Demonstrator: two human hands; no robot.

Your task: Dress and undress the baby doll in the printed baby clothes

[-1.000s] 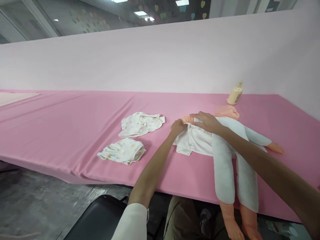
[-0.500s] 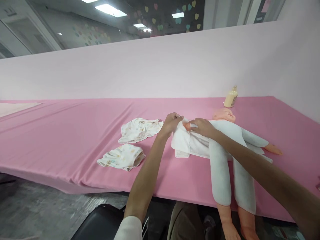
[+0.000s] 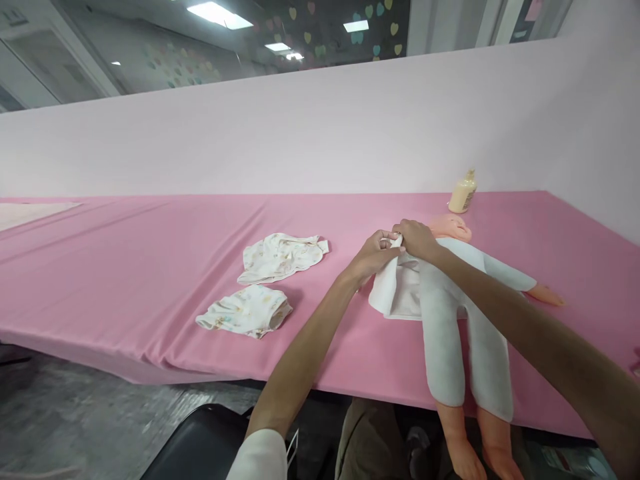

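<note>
Left of the soft white-bodied baby doll (image 3: 453, 300), a crumpled printed cream garment (image 3: 281, 257) and a folded printed cream garment (image 3: 245, 310) lie on the pink tablecloth (image 3: 125, 267). A cream lotion bottle (image 3: 463, 192) stands beyond the doll's head. Your hands have slid up to the doll's shoulder. There your left hand (image 3: 373, 255) and right hand (image 3: 417, 239) both pinch the plain white cloth garment (image 3: 390, 293), which is bunched against the doll's side.

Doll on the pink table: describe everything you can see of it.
The doll lies on its back on the pink table, peach plastic-looking head toward the wall, soft white cloth body. Its legs hang over the near edge, feet bare. One arm stretches right. The left hand and right hand hold a white garment at its other shoulder.
</note>
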